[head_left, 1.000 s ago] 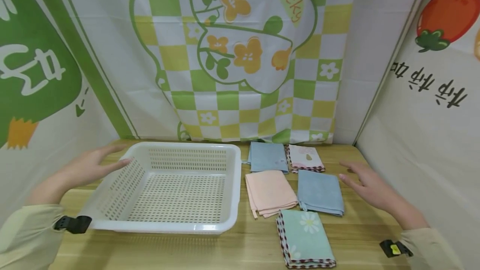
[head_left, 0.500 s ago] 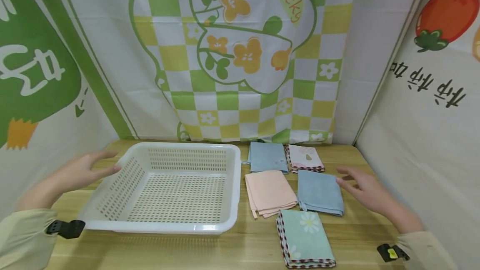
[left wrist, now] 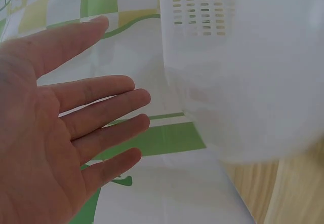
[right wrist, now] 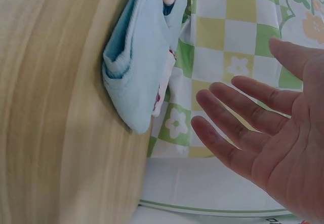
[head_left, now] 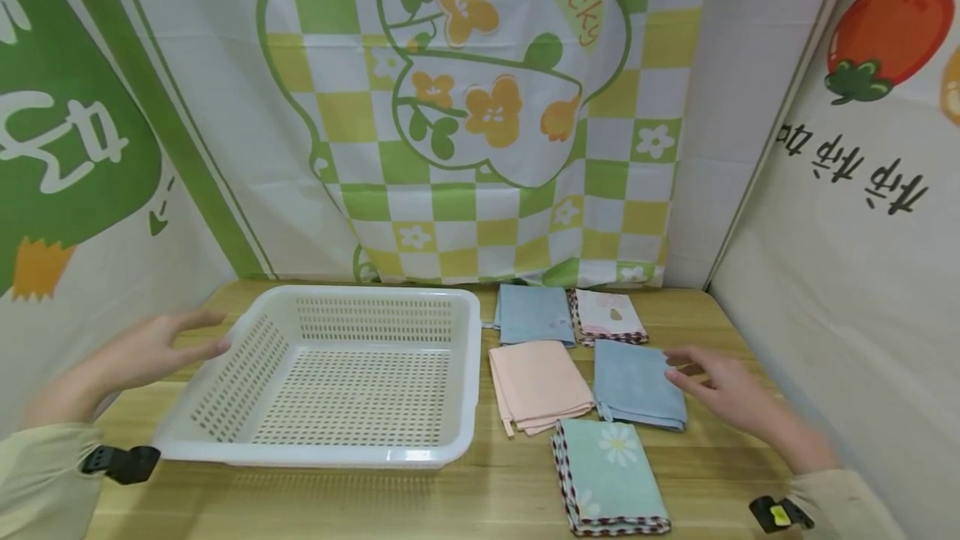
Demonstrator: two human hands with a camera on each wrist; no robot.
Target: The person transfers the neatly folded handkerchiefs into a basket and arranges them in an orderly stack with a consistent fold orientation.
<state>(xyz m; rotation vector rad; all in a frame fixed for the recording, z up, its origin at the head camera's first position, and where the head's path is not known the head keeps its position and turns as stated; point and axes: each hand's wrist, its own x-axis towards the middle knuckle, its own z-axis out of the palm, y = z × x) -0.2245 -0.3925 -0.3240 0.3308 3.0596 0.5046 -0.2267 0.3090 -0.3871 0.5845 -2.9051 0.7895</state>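
The left hand (head_left: pixel 142 354) is hovering just beside the left wall of the white basket (head_left: pixel 315 454), its fingers (left wrist: pixel 109 111) standing spread, nearly straight and holding nothing. The right hand (head_left: pixel 722 386) is hovering near the right edge of a folded blue cloth (head_left: pixel 637 386), its fingers (right wrist: pixel 248 107) curving slightly, apart and gripping nothing. That cloth is lying on the worktop (head_left: pixel 495 498), right of the basket, with a pink cloth (head_left: pixel 540 382) lying on its left and a green daisy cloth (head_left: pixel 611 477) nearer the person
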